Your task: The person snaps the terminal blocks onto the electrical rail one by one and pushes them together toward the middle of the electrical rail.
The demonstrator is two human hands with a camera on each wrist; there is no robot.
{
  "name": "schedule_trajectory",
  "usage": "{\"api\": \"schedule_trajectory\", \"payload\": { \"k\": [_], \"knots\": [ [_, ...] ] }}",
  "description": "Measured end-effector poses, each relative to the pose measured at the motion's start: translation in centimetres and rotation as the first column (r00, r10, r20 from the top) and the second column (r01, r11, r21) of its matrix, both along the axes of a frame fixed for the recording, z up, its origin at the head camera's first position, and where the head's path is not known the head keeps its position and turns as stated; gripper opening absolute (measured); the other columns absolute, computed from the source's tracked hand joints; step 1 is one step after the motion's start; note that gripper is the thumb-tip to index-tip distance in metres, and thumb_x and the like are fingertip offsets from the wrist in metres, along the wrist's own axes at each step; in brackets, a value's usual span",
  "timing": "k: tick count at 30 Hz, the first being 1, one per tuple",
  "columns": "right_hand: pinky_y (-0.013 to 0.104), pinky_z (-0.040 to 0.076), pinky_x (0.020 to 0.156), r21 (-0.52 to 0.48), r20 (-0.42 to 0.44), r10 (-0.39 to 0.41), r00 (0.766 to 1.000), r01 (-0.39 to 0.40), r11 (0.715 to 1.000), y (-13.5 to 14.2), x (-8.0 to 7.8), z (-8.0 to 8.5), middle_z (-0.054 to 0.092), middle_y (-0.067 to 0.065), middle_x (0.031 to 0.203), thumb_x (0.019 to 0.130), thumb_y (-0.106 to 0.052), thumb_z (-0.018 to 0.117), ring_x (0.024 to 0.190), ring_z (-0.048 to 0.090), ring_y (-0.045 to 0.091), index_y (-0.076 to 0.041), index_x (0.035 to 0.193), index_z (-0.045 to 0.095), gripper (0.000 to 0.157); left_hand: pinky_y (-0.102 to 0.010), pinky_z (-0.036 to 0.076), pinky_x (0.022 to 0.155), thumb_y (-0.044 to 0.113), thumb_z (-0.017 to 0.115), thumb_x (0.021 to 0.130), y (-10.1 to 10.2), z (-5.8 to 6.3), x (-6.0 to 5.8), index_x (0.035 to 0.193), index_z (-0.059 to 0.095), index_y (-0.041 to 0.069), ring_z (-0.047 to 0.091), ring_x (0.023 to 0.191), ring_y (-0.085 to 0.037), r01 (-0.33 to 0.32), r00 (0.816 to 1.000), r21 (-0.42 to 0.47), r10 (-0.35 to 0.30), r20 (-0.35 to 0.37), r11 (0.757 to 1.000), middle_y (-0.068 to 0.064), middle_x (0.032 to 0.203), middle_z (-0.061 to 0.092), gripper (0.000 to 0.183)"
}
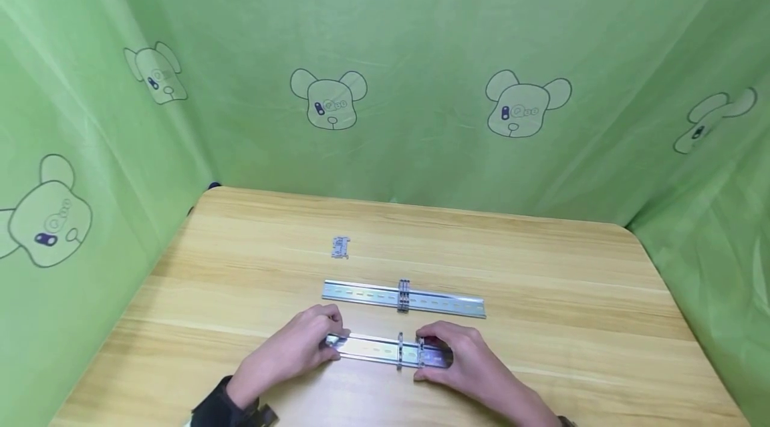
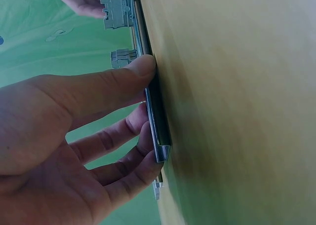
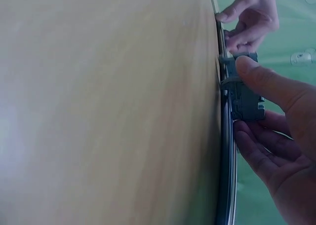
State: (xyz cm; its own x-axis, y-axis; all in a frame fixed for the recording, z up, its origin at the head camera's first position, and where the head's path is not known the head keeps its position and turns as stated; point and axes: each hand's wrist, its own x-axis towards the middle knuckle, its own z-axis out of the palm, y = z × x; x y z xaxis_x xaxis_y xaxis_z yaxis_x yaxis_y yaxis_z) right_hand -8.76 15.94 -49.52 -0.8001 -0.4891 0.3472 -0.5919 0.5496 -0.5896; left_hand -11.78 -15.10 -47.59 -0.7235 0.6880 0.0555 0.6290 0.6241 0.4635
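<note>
A slotted metal DIN rail [image 1: 363,347] lies near the front of the table in the head view. Its left end is held by my left hand [image 1: 301,343], thumb on the near edge and fingers along the far edge. Toward the right end, my right hand [image 1: 472,363] pinches a grey terminal block [image 3: 247,102] that sits across the rail, thumb on one side and fingers on the other. A second terminal block [image 1: 400,351] stands on the same rail just left of it, a small gap between them. The right hand hides part of the rail's right end.
Behind, a second DIN rail [image 1: 361,293] lies roughly parallel, with several terminal blocks [image 1: 404,296] packed together at its middle. Farther back on the left, a loose terminal block [image 1: 340,246] lies flat on the wooden table [image 1: 541,266]. Green curtains [image 1: 421,26] surround the table.
</note>
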Motion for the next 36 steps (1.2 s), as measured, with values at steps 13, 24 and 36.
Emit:
{"api": "schedule_trajectory", "payload": {
  "k": [13, 24, 36],
  "knots": [
    [0.030, 0.061, 0.075, -0.021, 0.027, 0.006, 1.000, -0.006, 1.000, -1.5, -0.1, 0.1, 0.073, 0.005, 0.102, 0.063, -0.033, 0.088, 0.090, 0.068, 0.014, -0.001, 0.105, 0.071, 0.055, -0.027, 0.057, 0.077, 0.020, 0.081, 0.076, 0.1, -0.1, 0.0, 0.106, 0.076, 0.005, 0.059, 0.085, -0.011, 0.007, 1.000, 0.006, -0.007, 0.001, 1.000, 0.001, 0.097, 0.064, 0.034],
    [0.031, 0.061, 0.078, 0.005, 0.011, -0.011, 1.000, 0.010, 1.000, -1.6, 0.1, 0.0, 0.072, 0.001, 0.104, 0.065, -0.039, 0.087, 0.093, 0.068, 0.013, -0.005, 0.107, 0.070, 0.057, -0.027, 0.057, 0.076, 0.019, 0.081, 0.076, 0.1, 0.0, 0.0, 0.106, 0.076, 0.005, 0.058, 0.084, -0.011, 0.007, 1.000, 0.011, -0.007, -0.003, 1.000, 0.001, 0.096, 0.064, 0.033],
    [0.038, 0.058, 0.086, 0.076, 0.020, -0.029, 0.999, 0.028, 0.997, -0.4, -1.5, 4.5, 0.068, 0.006, 0.121, 0.079, -0.039, 0.078, 0.102, 0.066, 0.019, -0.005, 0.128, 0.062, 0.062, -0.025, 0.057, 0.075, 0.018, 0.082, 0.076, -0.1, 0.0, 0.0, 0.106, 0.077, 0.006, 0.058, 0.084, -0.011, -0.006, 1.000, 0.014, 0.006, 0.016, 1.000, 0.002, 0.096, 0.063, 0.032]
  ]
}}
